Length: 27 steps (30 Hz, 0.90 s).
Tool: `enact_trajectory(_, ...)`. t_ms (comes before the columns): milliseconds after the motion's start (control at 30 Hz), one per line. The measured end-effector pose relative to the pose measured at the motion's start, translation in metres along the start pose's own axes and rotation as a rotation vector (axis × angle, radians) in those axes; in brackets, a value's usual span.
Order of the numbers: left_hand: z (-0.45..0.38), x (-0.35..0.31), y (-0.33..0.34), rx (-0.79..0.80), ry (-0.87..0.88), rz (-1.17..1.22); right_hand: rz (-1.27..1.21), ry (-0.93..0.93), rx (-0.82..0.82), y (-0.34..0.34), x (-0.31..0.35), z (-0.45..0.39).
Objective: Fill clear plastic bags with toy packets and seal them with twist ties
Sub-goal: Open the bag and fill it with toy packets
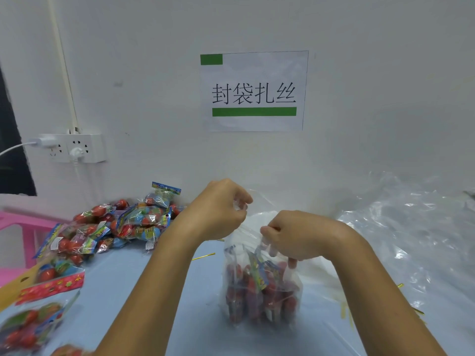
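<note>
Loose toy packets (pixel 38 299) remain unpacked; both hands (pixel 218 209) (pixel 298 235) pinch the filled clear bag (pixel 259 286) top, twist tie (pixel 203 256) not yet applied.

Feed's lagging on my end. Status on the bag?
Left hand and right hand both grip the clear bag at its gathered top. Bag upright, toy packets inside, no tie on yet. Gold twist tie loose on the table, nothing blocking.

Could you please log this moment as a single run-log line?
stage: gathering bag top | left hand: grips top | right hand: grips top | clear bag: filled, upright, untied | twist tie: on table
</note>
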<state>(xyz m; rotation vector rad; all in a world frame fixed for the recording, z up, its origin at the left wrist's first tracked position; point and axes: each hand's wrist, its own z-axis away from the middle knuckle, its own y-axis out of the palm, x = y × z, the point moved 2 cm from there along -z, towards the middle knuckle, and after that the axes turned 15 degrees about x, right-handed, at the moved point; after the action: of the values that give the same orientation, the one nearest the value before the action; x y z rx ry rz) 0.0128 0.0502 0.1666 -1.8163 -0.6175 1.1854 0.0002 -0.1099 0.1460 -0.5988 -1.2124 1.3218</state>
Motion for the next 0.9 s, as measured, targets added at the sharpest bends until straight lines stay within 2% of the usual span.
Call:
enact_trajectory(167, 0.0018, 0.0038, -0.0033, 0.024, -0.002, -0.007, 0.026, 0.036, 0.079, 0.0031, 0.0054, 0.0044)
enact_trajectory(300, 0.0020, 0.0037, -0.0019, 0.062, 0.011, -0.004, 0.082, 0.112, 0.085, 0.0060, 0.0051, 0.0024)
enact_trajectory(600, -0.0001, 0.0037, 0.0004, 0.105, 0.019, -0.030, 0.137, 0.151, 0.102, 0.0072, 0.0041, 0.0018)
enact_trajectory(767, -0.0001, 0.0061, -0.0002, 0.148, 0.007, -0.029, 0.140, 0.099, 0.080, 0.0065, 0.0038, 0.0010)
enact_trajectory(900, 0.0020, 0.0064, -0.0023, 0.201, 0.039, 0.007, 0.164, -0.015, -0.018, 0.0010, 0.0053, 0.0027)
